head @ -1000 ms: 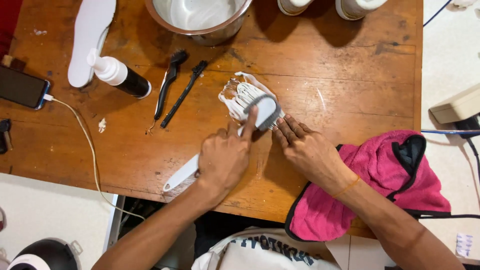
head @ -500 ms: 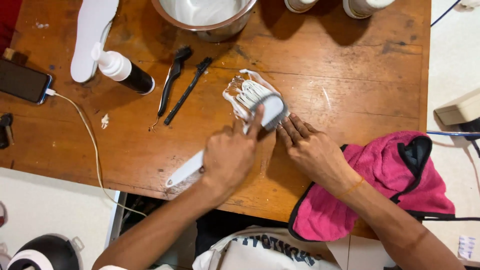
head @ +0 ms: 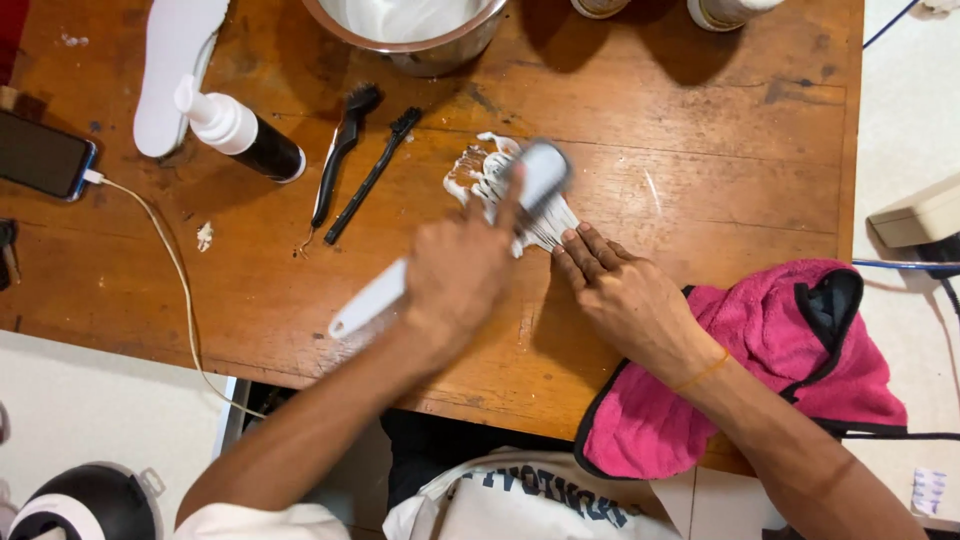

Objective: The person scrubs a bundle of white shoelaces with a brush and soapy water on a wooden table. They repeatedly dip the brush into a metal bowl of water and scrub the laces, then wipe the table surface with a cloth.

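On wooden table (head: 700,130): steel bowl (head: 440,45) holds white foam; left hand (head: 455,275) grips brush (head: 470,225).

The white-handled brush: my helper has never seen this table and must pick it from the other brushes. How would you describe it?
On the wooden table, look just below the metal bowl at the bundle of white laces. The white-handled brush lies across them, gripped by the left hand, while the right hand pins the laces. Unlike the two thin black brushes lying loose beside it, it is white, broad and in use.

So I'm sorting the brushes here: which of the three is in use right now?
The white-handled brush, gripped in the left hand over the white laces. The two thin black brushes lie untouched beside the bottle.
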